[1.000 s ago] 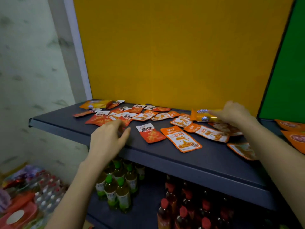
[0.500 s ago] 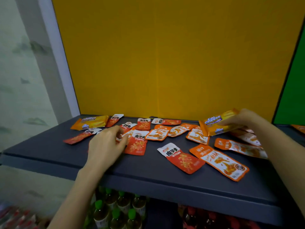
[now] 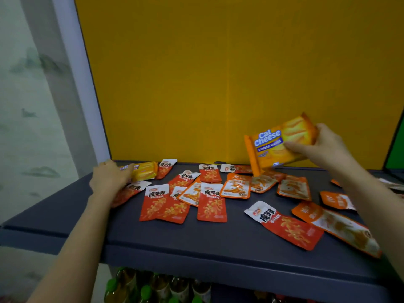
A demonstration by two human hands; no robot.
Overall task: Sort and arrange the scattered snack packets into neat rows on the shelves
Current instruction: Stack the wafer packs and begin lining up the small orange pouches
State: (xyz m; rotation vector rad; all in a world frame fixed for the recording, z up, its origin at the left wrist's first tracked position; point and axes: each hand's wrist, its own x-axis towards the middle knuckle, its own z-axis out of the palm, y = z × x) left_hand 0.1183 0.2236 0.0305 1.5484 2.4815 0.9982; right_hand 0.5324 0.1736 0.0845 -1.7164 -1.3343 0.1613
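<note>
Mostly flat, glossy, rectangular packets [image 3: 211, 204]

Orange-red snack packets [image 3: 211, 202] strewn flat on grey shelf [image 3: 196, 243]; wafer pack [image 3: 275, 145] aloft.

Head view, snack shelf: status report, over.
Right hand holds Cal Cheese pack, lifted off shelf. Left hand on yellow pack, back left, grip unclear. Red and orange packets scattered, overlapping, unsorted.

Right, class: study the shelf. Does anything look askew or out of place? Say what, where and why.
Yes. Red packets and orange packets lie mixed across the shelf, overlapping and tilted every way, in no rows. One Cal Cheese pack is held up, tilted, in the right hand; a yellow pack sits back left.
</note>
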